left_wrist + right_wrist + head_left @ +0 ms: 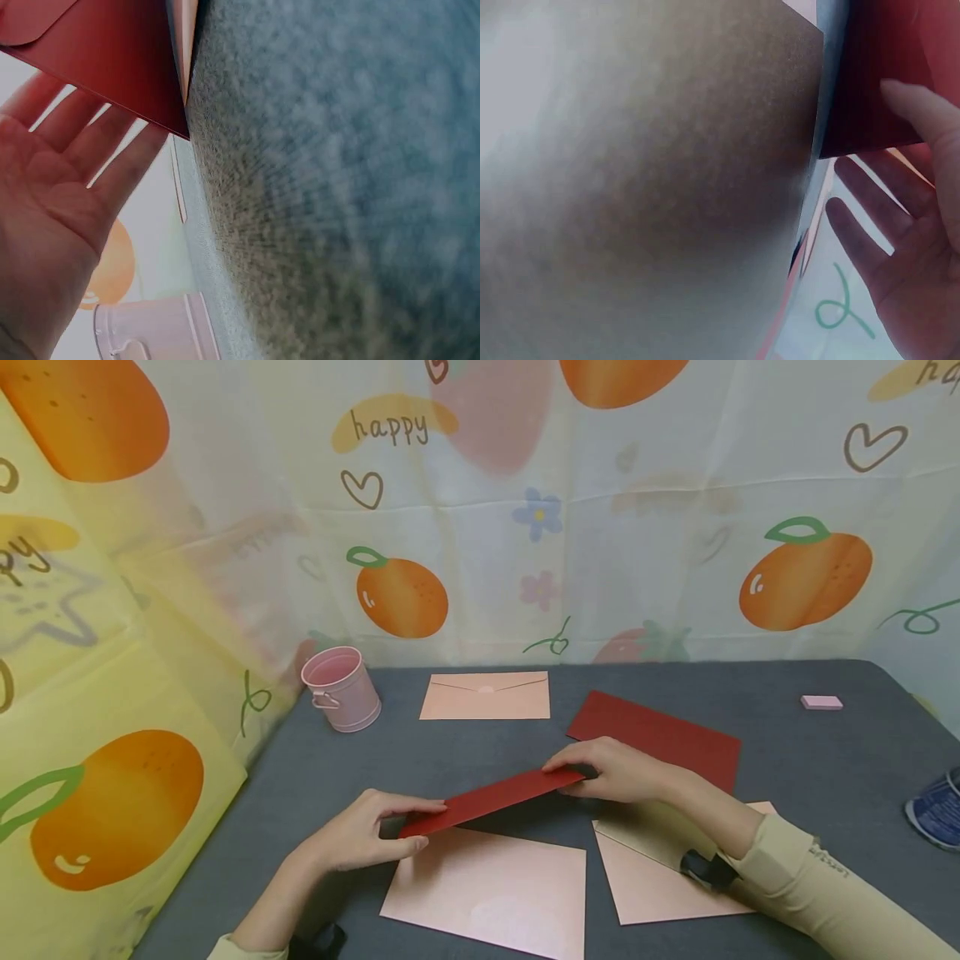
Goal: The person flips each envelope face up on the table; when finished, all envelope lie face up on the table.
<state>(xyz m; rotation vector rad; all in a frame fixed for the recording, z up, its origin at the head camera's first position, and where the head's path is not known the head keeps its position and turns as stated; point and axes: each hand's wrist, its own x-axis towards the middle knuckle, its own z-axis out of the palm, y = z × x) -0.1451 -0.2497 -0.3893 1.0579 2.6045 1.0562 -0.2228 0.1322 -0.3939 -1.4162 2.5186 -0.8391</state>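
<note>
Between both hands a red envelope hangs tilted above the table, its right end higher than its left. My left hand pinches the left end, fingers on the upper face and thumb at the lower edge. The right hand grips the other end between thumb and fingers. Part of the envelope's flap shows in the left wrist view. Beneath it lies a pale pink envelope, partly in shadow. Another pale pink envelope lies under the right forearm, which hides part of it.
Behind the right hand lies a second red envelope. A sealed pink envelope is at the back of the grey table. A pink bucket stands back left, a small pink block back right, and a dark blue object at the right edge.
</note>
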